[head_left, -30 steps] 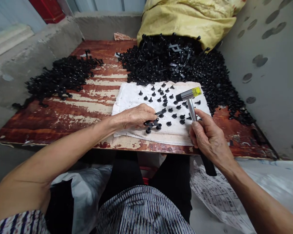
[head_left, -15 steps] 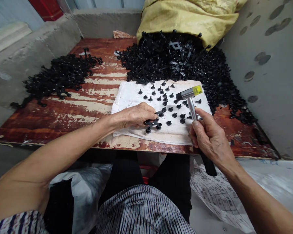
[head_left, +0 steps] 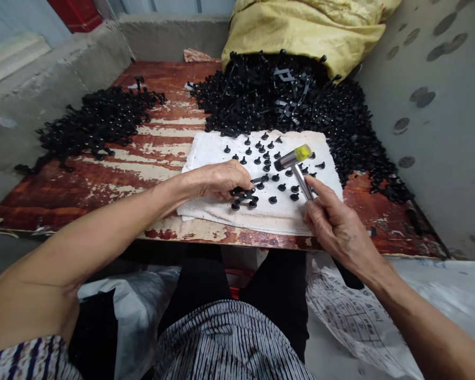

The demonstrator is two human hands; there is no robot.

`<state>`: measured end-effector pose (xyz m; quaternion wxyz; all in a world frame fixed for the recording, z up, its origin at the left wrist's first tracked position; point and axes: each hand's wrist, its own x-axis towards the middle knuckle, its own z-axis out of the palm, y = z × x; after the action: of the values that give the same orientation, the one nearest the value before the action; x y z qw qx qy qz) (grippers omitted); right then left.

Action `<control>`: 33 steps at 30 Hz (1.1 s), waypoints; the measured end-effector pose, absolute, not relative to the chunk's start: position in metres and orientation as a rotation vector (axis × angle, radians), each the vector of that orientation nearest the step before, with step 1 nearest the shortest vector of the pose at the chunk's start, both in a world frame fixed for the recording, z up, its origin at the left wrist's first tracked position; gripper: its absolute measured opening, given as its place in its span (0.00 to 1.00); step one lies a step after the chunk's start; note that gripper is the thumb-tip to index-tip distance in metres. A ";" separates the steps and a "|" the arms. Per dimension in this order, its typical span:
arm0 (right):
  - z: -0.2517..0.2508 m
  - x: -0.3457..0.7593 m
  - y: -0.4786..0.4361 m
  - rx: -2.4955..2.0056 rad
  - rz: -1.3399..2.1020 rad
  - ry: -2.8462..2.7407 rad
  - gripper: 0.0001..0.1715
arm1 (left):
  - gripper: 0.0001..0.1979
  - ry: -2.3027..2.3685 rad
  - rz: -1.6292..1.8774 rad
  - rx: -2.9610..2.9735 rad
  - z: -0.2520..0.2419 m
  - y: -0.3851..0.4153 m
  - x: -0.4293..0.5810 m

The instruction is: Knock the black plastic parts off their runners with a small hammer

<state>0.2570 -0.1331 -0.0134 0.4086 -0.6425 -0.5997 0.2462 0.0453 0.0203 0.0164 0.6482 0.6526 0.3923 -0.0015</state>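
My left hand (head_left: 221, 180) rests on the white folded cloth (head_left: 206, 153), its fingers pressing on a black plastic multi-armed part (head_left: 243, 197) with round black studs at its ends. My right hand (head_left: 334, 224) grips the black handle of a small hammer (head_left: 292, 160) with a steel head and a yellow soft face. The hammer head hangs just above the cloth, to the right of the black part and apart from it. Several loose black studs (head_left: 273, 200) stand scattered on the cloth around both hands.
A large heap of black parts (head_left: 269, 100) spills from a yellow sack (head_left: 301, 31) behind the cloth. A smaller heap (head_left: 95, 119) lies at left on the worn red wooden board (head_left: 103, 203). Concrete walls flank the board. A printed paper sack (head_left: 352, 316) lies below right.
The hammer head has swung down and to the left, closer to the cloth and the black part. My left hand has shifted slightly with the part under it.
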 end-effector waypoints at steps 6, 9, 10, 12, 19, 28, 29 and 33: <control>0.008 0.250 -0.143 -1.483 0.194 -1.906 0.31 | 0.16 0.926 -0.110 1.529 0.027 0.034 0.051; 0.014 0.248 -0.144 -1.429 0.150 -1.965 0.34 | 0.12 0.955 -0.115 1.543 0.032 0.040 0.054; 0.014 0.247 -0.145 -1.414 0.162 -1.980 0.34 | 0.11 0.960 -0.112 1.543 0.033 0.041 0.054; 0.015 0.244 -0.147 -1.404 0.190 -1.983 0.35 | 0.10 0.966 -0.123 1.539 0.034 0.042 0.055; 0.005 0.240 -0.146 -1.439 -0.029 -1.895 0.38 | 0.09 0.979 -0.128 1.485 0.033 0.046 0.056; -0.006 0.242 -0.145 -1.499 0.034 -1.984 0.34 | 0.10 1.064 -0.046 1.477 0.030 0.044 0.056; -0.007 0.242 -0.146 -1.517 0.088 -2.004 0.34 | 0.10 1.055 -0.054 1.476 0.030 0.044 0.056; -0.011 0.242 -0.146 -1.542 0.130 -1.832 0.34 | 0.12 0.915 -0.131 1.482 0.026 0.048 0.052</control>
<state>0.2418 -0.1465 -0.0107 0.3634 -0.5990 -0.7118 0.0504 0.0524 0.0479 0.0261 0.6423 0.6502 0.4017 -0.0577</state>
